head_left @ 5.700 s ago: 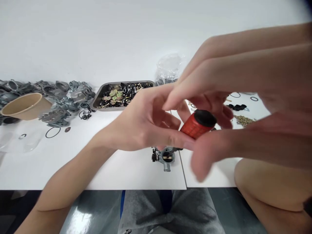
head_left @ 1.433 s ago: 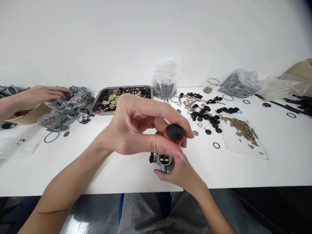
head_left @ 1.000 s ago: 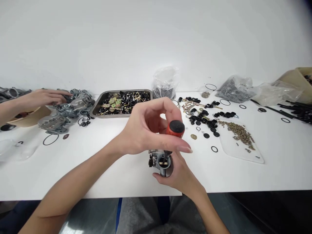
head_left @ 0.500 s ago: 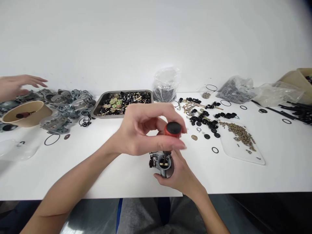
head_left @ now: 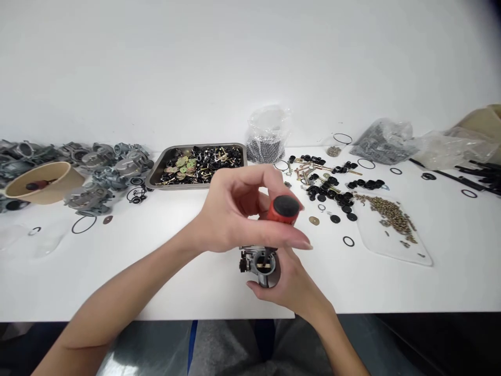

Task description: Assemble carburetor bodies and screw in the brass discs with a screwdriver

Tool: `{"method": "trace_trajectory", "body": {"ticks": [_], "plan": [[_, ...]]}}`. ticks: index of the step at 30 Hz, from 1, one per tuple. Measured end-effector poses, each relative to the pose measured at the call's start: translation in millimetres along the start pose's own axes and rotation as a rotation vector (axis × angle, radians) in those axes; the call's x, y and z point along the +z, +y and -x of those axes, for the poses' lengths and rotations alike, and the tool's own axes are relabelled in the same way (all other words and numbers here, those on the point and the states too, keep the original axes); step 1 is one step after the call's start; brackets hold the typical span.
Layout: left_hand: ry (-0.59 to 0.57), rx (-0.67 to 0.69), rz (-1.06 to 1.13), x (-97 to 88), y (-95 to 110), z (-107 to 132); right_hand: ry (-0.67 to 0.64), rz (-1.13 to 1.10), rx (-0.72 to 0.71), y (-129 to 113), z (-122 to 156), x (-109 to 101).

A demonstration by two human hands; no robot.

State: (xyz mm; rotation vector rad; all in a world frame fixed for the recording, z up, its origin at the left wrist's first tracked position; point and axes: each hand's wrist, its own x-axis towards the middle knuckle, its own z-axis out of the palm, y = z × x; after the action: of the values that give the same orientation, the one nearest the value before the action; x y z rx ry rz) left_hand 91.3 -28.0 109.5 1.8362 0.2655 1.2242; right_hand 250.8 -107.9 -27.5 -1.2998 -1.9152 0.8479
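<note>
Right hand [head_left: 291, 282] has fingers curled part-open round the carburetor [head_left: 255, 265], bore up, just inside the table's [head_left: 188, 297] near edge; right above, left hand [head_left: 238, 219] has fingers closed on the screwdriver [head_left: 285, 208], red handle up, shaft into the bore, tip unclear. Both barely shift from half a second ago, so work looks mid-step. Side room runs left and right, tray [head_left: 176, 186] beyond left hand; the co-worker's hand is gone from the carburetor pile [head_left: 88, 199], one less thing to bump.
</note>
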Motion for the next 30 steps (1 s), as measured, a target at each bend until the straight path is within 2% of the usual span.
{"method": "trace_trajectory", "body": {"ticks": [6,8,10,12,14,16,18,20,23,26,28,30], "plan": [[-0.128,0.018,0.031,-1.2,12,0,0.001,0.002,0.002,2,-2,0],[-0.129,-0.002,0.023,-7.3,13,-2,-0.002,0.005,-0.017,2,-1,-3],[-0.034,-0.044,0.025,-19.0,10,-2,-0.021,0.023,-0.017,-2,1,-6],[0.172,-0.071,0.057,-34.3,4,5,0.000,0.062,0.027,-11,7,-6],[0.417,-0.079,0.097,-49.0,-6,18,0.109,0.085,0.092,-24,14,0],[0.555,-0.152,0.131,-59.2,-19,36,0.262,0.092,0.118,-37,17,13],[0.598,-0.303,0.163,-64.2,-35,53,0.374,0.125,0.100,-46,14,29],[0.549,-0.438,0.176,-65.5,-50,67,0.441,0.170,0.078,-49,6,44],[0.480,-0.528,0.166,-66.3,-69,78,0.477,0.132,0.079,-44,-8,53],[0.457,-0.591,0.154,-69.9,-87,84,0.398,-0.064,0.155,-38,-11,36],[0.470,-0.623,0.166,-73.4,-100,88,0.315,-0.261,0.273,-36,-8,10],[0.477,-0.631,0.187,-76.6,-111,91,0.313,-0.392,0.358,-29,-6,-27]]}}
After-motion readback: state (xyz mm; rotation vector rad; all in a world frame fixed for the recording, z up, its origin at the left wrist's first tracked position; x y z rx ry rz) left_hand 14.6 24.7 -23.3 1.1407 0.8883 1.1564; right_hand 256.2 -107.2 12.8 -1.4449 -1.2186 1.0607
